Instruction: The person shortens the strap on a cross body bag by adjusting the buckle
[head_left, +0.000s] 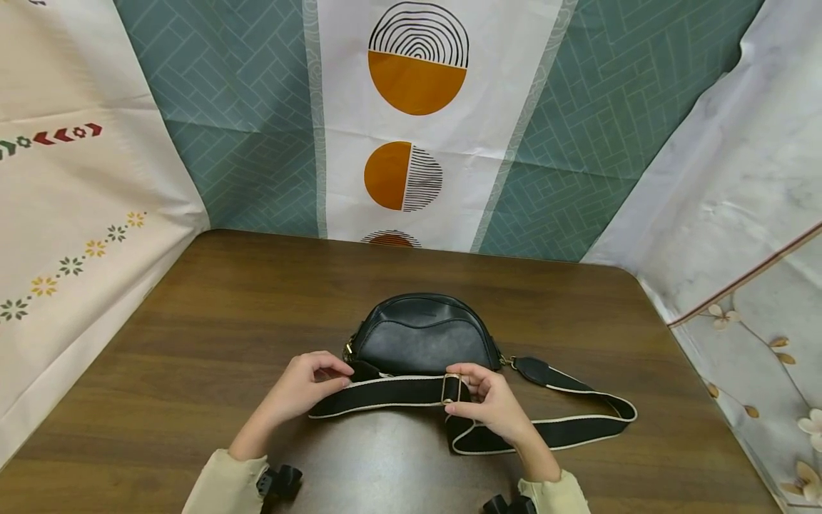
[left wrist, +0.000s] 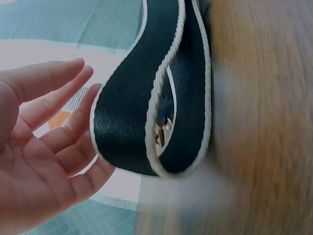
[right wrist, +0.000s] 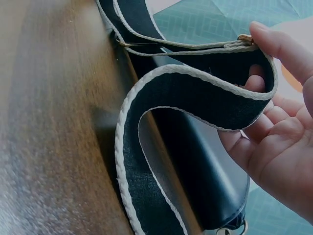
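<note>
A black half-moon shoulder bag (head_left: pixel 424 339) stands on the wooden table, its wide black strap (head_left: pixel 392 392) with cream edging spread in front of it. My right hand (head_left: pixel 491 400) pinches the strap at its gold slider buckle (head_left: pixel 444 390), thumb near, other fingers behind the band. In the right wrist view, the strap (right wrist: pixel 166 88) bends round those fingers. At the strap's left fold is my left hand (head_left: pixel 311 385); in the left wrist view its relaxed fingers (left wrist: pixel 73 127) lie against or just beside the strap loop (left wrist: pixel 122 107), and the thumb stands apart from it.
Gold clips join the strap to both ends of the bag; the right-hand clip (head_left: pixel 507 361) leads to a long loop of strap (head_left: pixel 578 428). Patterned cloths, including a teal and white hanging (head_left: pixel 552 200), enclose the wooden table (head_left: pixel 257 300) at the back and sides.
</note>
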Available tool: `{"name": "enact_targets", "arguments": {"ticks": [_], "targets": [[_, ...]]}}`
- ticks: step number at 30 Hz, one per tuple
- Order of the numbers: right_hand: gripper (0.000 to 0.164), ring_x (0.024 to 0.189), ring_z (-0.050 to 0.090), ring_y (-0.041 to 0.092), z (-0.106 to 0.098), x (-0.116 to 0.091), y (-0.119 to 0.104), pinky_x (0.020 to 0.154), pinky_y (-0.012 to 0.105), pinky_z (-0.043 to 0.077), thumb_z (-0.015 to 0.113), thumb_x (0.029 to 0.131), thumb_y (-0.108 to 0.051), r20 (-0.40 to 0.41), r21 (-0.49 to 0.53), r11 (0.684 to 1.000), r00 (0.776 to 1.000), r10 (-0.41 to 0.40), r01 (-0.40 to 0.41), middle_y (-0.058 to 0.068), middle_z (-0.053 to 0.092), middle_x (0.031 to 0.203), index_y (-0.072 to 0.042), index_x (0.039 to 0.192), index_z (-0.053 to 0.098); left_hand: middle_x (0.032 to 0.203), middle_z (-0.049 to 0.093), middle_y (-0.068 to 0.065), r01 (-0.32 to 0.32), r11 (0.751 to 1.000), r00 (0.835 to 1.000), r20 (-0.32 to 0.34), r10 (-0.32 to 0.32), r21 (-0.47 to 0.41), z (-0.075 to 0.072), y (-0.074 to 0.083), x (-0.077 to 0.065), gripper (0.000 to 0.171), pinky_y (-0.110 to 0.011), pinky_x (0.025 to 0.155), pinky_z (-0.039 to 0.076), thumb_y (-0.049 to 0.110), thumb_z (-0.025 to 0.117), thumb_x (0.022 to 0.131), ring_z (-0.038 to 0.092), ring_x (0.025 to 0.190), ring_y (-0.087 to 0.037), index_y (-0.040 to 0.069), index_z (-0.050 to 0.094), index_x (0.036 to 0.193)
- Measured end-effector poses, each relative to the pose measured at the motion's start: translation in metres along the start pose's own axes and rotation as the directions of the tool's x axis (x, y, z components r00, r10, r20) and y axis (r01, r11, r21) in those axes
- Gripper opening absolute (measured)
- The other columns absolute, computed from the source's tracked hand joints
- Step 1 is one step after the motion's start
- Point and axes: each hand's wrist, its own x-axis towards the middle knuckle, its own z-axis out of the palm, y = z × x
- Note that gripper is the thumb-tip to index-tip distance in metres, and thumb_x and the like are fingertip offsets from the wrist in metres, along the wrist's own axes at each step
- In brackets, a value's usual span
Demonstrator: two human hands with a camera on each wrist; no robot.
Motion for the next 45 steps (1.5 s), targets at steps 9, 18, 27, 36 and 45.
{"name": "enact_targets", "arguments": {"ticks": [9, 18, 27, 36, 45], "targets": [[0.046, 0.075, 0.056, 0.01, 0.001, 0.0, -0.004, 0.063, 0.023, 0.044, 0.069, 0.072, 0.004, -0.014, -0.044, 0.999, 1.0, 0.023, -0.024, 0.0, 0.063, 0.092, 0.016, 0.112, 0.048, 0.083, 0.062, -0.003, -0.019, 1.0, 1.0, 0.017, 0.019, -0.005, 0.008, 0.011, 0.004, 0.011, -0.026, 0.065, 0.048, 0.008, 0.065, 0.08, 0.057, 0.072, -0.013, -0.001, 0.067, 0.088], [0.052, 0.075, 0.057, 0.008, 0.003, 0.001, -0.002, 0.063, 0.02, 0.045, 0.068, 0.071, 0.009, 0.018, 0.036, 0.999, 1.0, -0.023, 0.023, 0.005, 0.062, 0.091, 0.02, 0.115, 0.041, 0.082, 0.062, -0.003, -0.046, 0.998, 0.998, 0.037, 0.048, -0.051, 0.019, 0.019, 0.009, 0.01, -0.025, 0.064, 0.048, 0.006, 0.065, 0.08, 0.057, 0.071, -0.01, 0.0, 0.067, 0.086], [0.06, 0.071, 0.055, 0.006, 0.008, 0.001, -0.002, 0.059, 0.018, 0.041, 0.067, 0.07, 0.01, 0.042, 0.133, 0.991, 0.998, -0.036, 0.03, -0.001, 0.058, 0.086, 0.02, 0.113, 0.027, 0.084, 0.063, -0.003, -0.08, 0.994, 0.993, 0.083, 0.085, -0.069, 0.031, 0.024, 0.013, 0.011, -0.025, 0.067, 0.048, 0.006, 0.064, 0.08, 0.058, 0.074, -0.011, -0.001, 0.067, 0.088], [0.047, 0.077, 0.059, 0.008, 0.011, 0.0, 0.0, 0.061, 0.018, 0.046, 0.067, 0.073, 0.008, 0.085, 0.249, 0.968, 0.994, -0.067, 0.044, 0.001, 0.063, 0.091, 0.018, 0.095, 0.028, 0.083, 0.063, -0.004, -0.174, 0.984, 0.981, 0.085, 0.175, -0.024, 0.047, 0.028, 0.02, 0.018, -0.029, 0.069, 0.046, 0.011, 0.071, 0.074, 0.056, 0.077, -0.014, 0.001, 0.067, 0.089], [0.043, 0.074, 0.058, 0.009, 0.012, -0.001, 0.0, 0.057, 0.017, 0.046, 0.065, 0.075, 0.007, 0.122, 0.293, 0.956, 0.992, -0.032, -0.005, 0.002, 0.063, 0.09, 0.017, 0.094, 0.028, 0.102, 0.059, -0.006, -0.244, 0.97, 0.964, 0.115, 0.242, 0.004, 0.06, 0.034, 0.026, 0.045, -0.034, 0.071, 0.046, 0.016, 0.078, 0.066, 0.056, 0.091, -0.022, 0.001, 0.062, 0.105]]}}
